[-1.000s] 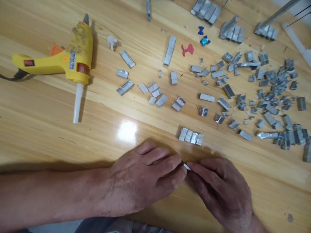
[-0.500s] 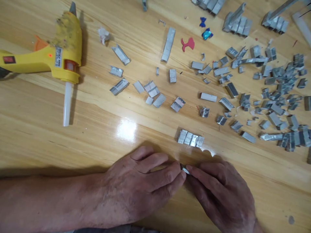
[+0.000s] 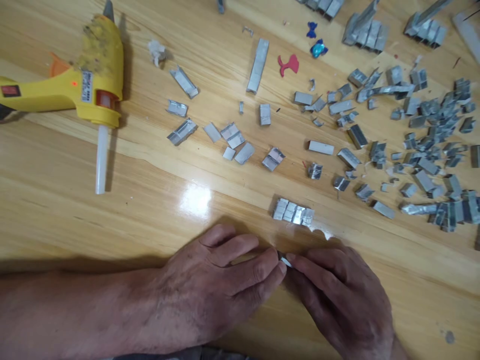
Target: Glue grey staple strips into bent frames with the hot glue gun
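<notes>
A small silvery piece (image 3: 285, 261) is pinched between my two hands near the bottom centre, mostly hidden by the fingers. My left hand (image 3: 228, 280) grips its left end with thumb and fingertips. From the right, my right hand (image 3: 341, 295) closes its thumb and index finger on the other end. Just above the hands lies a block of joined silver segments (image 3: 293, 212) on the wooden table (image 3: 150, 215).
A yellow glue gun (image 3: 101, 65) with a white stick lies at the left. Folded grey pieces (image 3: 237, 135) are spread across the middle, and a dense heap of them (image 3: 442, 120) is at the right. A red cutout (image 3: 288, 65) and larger assemblies (image 3: 365, 32) lie farther back.
The whole view has shifted very slightly. Both hands keep the same grip on the small piece.
</notes>
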A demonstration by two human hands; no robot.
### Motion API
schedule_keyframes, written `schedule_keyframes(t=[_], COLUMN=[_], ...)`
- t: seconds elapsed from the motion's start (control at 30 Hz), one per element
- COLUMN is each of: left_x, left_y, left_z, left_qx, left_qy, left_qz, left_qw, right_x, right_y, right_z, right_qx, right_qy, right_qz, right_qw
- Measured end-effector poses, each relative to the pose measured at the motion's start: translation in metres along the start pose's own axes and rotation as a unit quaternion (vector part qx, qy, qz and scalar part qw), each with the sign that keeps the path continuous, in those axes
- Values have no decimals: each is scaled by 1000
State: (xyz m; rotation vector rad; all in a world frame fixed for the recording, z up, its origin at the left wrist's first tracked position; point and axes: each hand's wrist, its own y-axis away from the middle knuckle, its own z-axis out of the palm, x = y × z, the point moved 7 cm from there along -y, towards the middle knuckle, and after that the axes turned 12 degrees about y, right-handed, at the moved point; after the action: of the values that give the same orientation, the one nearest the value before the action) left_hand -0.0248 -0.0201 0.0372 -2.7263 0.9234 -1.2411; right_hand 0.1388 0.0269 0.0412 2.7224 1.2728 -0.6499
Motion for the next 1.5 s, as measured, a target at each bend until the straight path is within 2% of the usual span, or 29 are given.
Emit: schedule_keyframes(t=[0.37, 0.67, 0.97, 1.2, 1.5], left_x=[0, -1, -3, -2, -6], left_y=[-1, 2, -2, 0, 0], left_z=[0, 1, -2, 1, 6], left_qx=[-18, -25, -49, -58, -71], left_qy=[-36, 19, 54, 14, -6], left_qz=[3, -14, -11, 3, -9], left_qw=[999, 999, 997, 998, 997], right_x=[-1, -1, -4, -5, -2], right_y=[2, 1, 2, 5, 8], right_z=[2, 2, 2, 3, 7], right_qx=[3, 3, 47, 80, 106], right_qy=[-2, 9, 37, 49, 61], right_qz=[12, 18, -4, -21, -7], right_qw=[1000, 1000, 998, 995, 992])
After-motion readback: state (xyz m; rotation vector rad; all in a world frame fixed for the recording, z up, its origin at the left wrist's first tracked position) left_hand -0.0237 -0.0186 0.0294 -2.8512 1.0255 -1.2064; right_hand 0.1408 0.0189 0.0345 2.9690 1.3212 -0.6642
